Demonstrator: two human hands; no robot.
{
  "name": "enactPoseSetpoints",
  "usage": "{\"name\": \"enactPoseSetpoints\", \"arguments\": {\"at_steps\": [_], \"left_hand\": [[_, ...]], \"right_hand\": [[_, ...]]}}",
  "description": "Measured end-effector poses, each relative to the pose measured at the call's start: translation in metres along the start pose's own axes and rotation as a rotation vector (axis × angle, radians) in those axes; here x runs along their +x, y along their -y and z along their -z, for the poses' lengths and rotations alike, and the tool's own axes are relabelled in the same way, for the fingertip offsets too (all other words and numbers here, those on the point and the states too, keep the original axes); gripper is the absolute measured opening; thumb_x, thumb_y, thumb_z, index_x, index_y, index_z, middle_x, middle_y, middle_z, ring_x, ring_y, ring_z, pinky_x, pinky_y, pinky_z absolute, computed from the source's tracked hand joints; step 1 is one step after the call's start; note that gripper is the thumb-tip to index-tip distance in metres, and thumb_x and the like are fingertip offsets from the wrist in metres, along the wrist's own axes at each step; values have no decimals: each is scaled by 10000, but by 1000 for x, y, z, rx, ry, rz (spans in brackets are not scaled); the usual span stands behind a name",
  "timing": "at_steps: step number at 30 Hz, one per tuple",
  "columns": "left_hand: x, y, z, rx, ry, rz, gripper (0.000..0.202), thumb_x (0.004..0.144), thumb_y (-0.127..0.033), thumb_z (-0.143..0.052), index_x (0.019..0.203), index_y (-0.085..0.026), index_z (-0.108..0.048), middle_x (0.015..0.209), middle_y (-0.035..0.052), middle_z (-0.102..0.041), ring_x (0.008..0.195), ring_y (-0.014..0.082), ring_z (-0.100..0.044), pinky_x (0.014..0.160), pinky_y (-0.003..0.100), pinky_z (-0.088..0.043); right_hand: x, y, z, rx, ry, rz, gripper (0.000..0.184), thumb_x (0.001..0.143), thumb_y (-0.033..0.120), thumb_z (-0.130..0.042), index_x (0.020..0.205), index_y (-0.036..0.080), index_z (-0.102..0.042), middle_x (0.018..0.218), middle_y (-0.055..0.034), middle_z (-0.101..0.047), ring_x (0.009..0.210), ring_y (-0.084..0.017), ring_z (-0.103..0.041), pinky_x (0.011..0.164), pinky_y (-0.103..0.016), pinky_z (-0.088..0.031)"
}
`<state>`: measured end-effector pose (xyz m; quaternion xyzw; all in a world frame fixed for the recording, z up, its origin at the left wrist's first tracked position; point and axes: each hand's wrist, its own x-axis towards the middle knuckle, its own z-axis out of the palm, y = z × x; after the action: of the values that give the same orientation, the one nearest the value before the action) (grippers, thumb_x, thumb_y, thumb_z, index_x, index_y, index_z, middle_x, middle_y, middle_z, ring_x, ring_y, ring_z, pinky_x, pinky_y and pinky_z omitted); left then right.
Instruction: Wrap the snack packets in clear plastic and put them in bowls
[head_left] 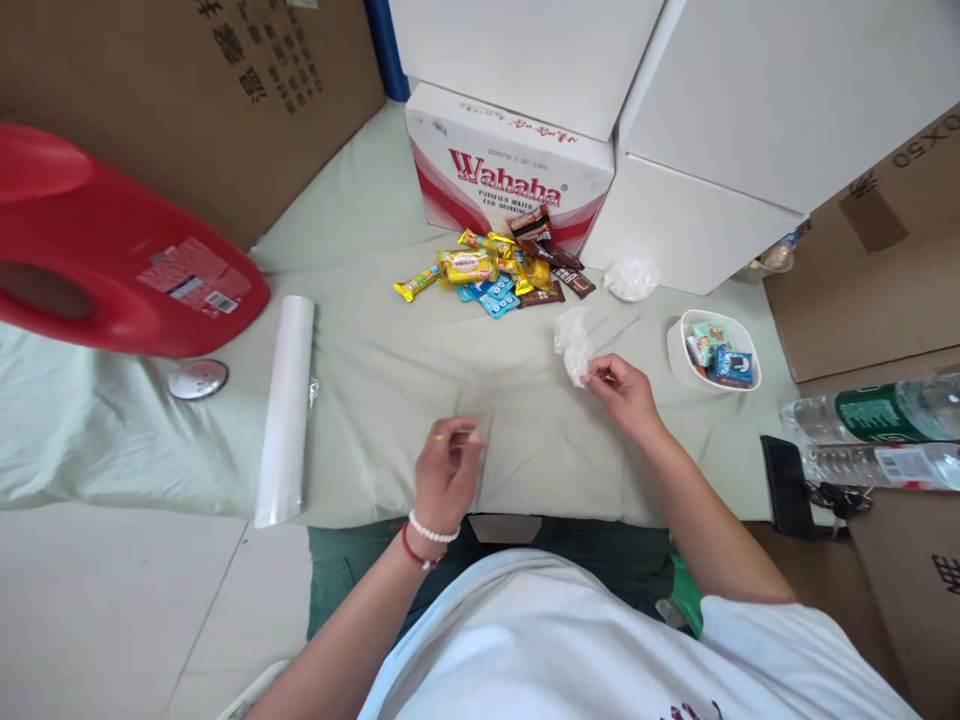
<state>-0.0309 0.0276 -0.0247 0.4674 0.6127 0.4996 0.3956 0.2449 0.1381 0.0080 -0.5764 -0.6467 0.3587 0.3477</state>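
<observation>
My right hand (626,398) pinches the lower end of a crumpled clear plastic bag (574,345), which stands up from its fingertips over the cloth. My left hand (448,465) is near the table's front edge, fingers curled and thumb drawn in to a pinch. Its fingertips are a little blurred, and whatever may be between them is too faint to make out. Beyond both hands lies a pile of wrapped snacks (495,270) in yellow, blue and brown packets. A second crumpled clear bag (631,278) rests to the right of the pile.
A white tub (679,350) with small packets stands at right. Bottles (892,412) and a black phone (786,485) lie farther right. On the left are a plastic roll (285,410), a round lid (197,379) and a red jug (135,260). A Wahaha box (450,170) stands behind.
</observation>
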Motion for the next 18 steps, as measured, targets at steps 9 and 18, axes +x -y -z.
{"name": "enactPoseSetpoints", "arguments": {"at_steps": [9, 18], "left_hand": [[15, -28, -61, -744, 317, 595, 550, 560, -403, -978, 909, -175, -620, 838, -6, -691, 728, 124, -647, 682, 262, -528], [4, -14, -41, -696, 196, 599, 500, 563, -403, -969, 804, -179, -592, 732, -26, -667, 660, 105, -622, 647, 242, -506]], "right_hand": [[-94, 10, -46, 264, 99, 3, 195, 886, 445, -692, 901, 256, -644, 901, -35, -653, 821, -204, -622, 762, -353, -535], [-81, -11, -17, 283, -45, -207, 323, 850, 548, -696, 905, 236, -638, 836, -25, -626, 688, -166, -558, 631, -295, -514]]}}
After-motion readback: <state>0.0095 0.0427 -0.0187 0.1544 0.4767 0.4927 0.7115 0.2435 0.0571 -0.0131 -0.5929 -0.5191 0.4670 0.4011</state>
